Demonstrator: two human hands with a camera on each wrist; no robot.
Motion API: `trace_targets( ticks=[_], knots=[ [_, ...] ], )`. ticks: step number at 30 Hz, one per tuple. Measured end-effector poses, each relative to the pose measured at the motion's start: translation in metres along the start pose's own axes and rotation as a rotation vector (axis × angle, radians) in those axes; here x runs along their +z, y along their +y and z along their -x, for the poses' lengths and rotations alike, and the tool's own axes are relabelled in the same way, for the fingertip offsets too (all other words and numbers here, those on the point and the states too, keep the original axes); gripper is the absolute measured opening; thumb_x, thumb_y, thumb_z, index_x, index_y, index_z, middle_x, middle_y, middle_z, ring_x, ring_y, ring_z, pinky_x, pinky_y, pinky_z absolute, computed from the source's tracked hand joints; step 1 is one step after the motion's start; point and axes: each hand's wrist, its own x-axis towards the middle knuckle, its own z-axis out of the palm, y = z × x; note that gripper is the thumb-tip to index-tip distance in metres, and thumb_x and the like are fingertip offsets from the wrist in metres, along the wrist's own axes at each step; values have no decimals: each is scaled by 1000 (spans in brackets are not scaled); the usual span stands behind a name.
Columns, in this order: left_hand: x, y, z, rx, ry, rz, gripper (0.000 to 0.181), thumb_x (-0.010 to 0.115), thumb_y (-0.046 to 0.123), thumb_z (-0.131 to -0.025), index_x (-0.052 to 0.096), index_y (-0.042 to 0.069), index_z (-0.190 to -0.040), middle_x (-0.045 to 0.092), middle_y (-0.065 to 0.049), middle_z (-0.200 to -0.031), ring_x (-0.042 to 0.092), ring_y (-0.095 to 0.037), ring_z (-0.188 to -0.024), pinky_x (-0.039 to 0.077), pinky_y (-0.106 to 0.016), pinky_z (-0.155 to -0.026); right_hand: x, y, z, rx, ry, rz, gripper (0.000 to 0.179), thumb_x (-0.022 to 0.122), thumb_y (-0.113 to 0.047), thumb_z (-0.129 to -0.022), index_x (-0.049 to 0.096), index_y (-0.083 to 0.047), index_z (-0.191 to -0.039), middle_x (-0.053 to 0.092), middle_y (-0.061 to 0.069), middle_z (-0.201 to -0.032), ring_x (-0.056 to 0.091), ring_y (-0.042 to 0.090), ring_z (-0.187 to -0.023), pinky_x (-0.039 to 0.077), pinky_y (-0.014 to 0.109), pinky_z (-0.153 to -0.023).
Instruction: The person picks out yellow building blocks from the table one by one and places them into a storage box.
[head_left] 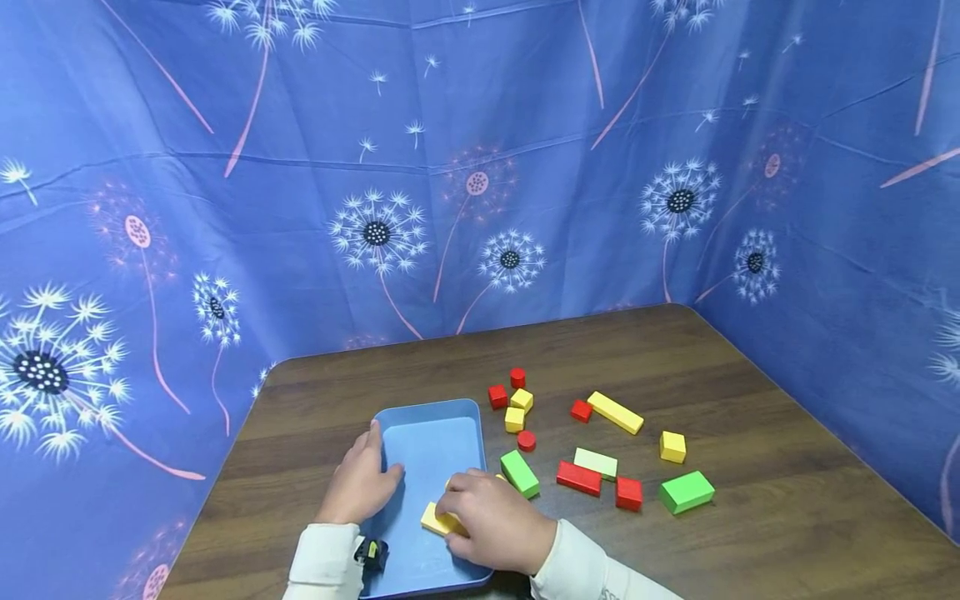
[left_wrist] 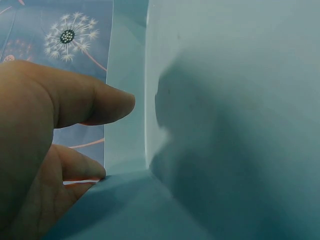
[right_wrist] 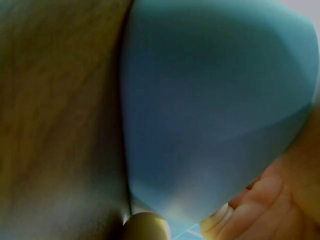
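Note:
In the head view, a blue tray [head_left: 431,429] lies near the table's front edge. My left hand [head_left: 360,483] rests at its left rim, fingers stretched along the rim and thumb spread over the inside. The left wrist view shows the thumb and fingertips [left_wrist: 117,105] close to the tray wall [left_wrist: 125,125]. My right hand [head_left: 498,517] reaches over the tray's right rim, fingers bent, and pinches a flat yellow block [head_left: 437,522] low inside the tray. Other bits of yellow show behind its knuckles, mostly hidden. The right wrist view shows mainly the tray's outer side [right_wrist: 210,100].
Right of the tray lie a green block [head_left: 520,473], a red bar [head_left: 578,477], a pale green block [head_left: 596,462], a long yellow block [head_left: 616,412], another green block [head_left: 687,492] and several small red and yellow pieces. Blue patterned cloth [head_left: 450,167] hangs behind the wooden table [head_left: 750,433].

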Motion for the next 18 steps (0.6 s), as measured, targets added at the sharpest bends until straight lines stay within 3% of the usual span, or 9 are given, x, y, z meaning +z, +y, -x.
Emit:
trace_targets(
  ticks=[9, 18],
  knots=[
    [-1, -1, -2, -5, -10, -17, 89, 68, 25, -96, 17, -6, -163, 34, -31, -162, 40, -52, -145, 39, -71, -111, -1, 0, -2, 9, -15, -4, 17, 78, -33, -89, 78, -28, -106, 66, -15, -97, 53, -4, -84, 52, 17, -73],
    [0, -2, -2, 2, 5, -25, 90, 69, 27, -95, 19, -6, -162, 36, -30, -162, 41, -51, -145, 39, -69, -113, -12, 2, -2, -73, 75, 11, 13, 74, -29, -93, 79, -25, -104, 69, -12, -99, 59, -4, -88, 53, 15, -74]
  ],
)
